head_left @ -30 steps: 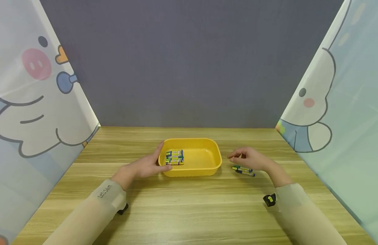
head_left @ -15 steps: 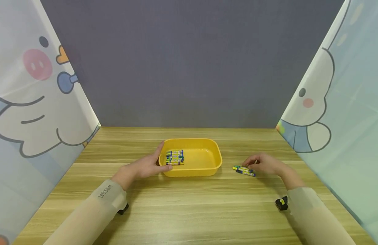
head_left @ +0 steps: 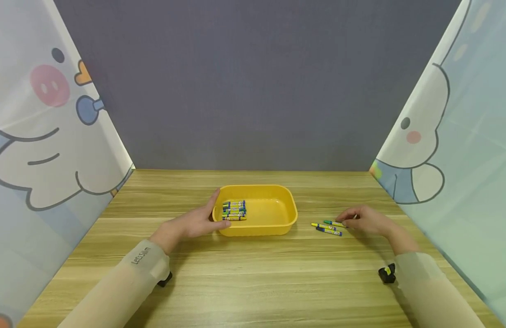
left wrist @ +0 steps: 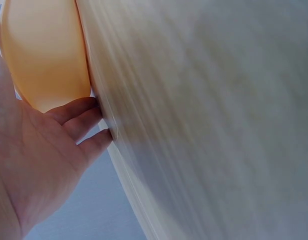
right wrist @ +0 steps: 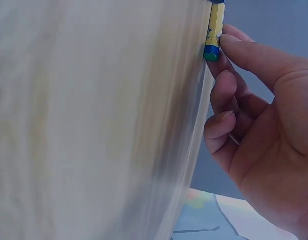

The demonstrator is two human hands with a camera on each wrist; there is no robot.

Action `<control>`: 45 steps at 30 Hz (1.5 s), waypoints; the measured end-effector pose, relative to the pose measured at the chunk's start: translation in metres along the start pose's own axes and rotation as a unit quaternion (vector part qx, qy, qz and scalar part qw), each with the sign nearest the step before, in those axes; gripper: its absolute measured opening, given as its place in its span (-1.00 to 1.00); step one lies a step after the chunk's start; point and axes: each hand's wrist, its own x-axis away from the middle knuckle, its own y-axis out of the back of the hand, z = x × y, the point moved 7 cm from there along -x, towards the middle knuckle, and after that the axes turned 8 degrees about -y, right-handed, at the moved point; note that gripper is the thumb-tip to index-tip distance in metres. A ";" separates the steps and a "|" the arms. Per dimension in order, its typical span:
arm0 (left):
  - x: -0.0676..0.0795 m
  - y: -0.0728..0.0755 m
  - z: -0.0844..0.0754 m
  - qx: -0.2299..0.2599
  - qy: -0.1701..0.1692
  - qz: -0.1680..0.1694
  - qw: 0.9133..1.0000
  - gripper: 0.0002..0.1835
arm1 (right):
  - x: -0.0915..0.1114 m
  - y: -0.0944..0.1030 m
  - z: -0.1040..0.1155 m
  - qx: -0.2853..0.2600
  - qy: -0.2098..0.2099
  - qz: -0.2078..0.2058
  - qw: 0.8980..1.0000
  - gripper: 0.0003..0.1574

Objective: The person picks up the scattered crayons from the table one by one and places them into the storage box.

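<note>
The right hand (head_left: 366, 220) pinched the right end of the green crayon (head_left: 333, 223), whose long axis ran leftward toward the yellow tray (head_left: 264, 212), with two other crayons (head_left: 327, 229) just beside it. The left hand (head_left: 194, 222), farther off, held the tray's left end. Fingers hid the pinched end in the head view; the right wrist view cut off its tip.

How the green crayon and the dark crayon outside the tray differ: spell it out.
The right hand pinches the green crayon; no hand touches the dark crayon. That hand partly hides the green crayon in the head view, while the dark crayon shows whole. The green crayon lies farther back than the dark crayon. Both have yellow-and-blue wrappers.
</note>
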 end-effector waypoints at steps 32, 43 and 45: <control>0.000 0.001 -0.003 -0.005 -0.005 0.003 1.000 0.35 | -0.083 -0.010 0.140 -0.047 0.069 -0.068 0.994 -0.68; -0.001 0.001 -0.001 -0.005 0.001 0.000 1.000 0.36 | -0.120 -0.049 0.184 -0.054 0.107 -0.034 0.992 -0.67; -0.001 0.001 -0.001 0.000 0.002 -0.001 1.000 0.37 | -0.125 -0.055 0.187 -0.053 0.116 -0.033 0.991 -0.68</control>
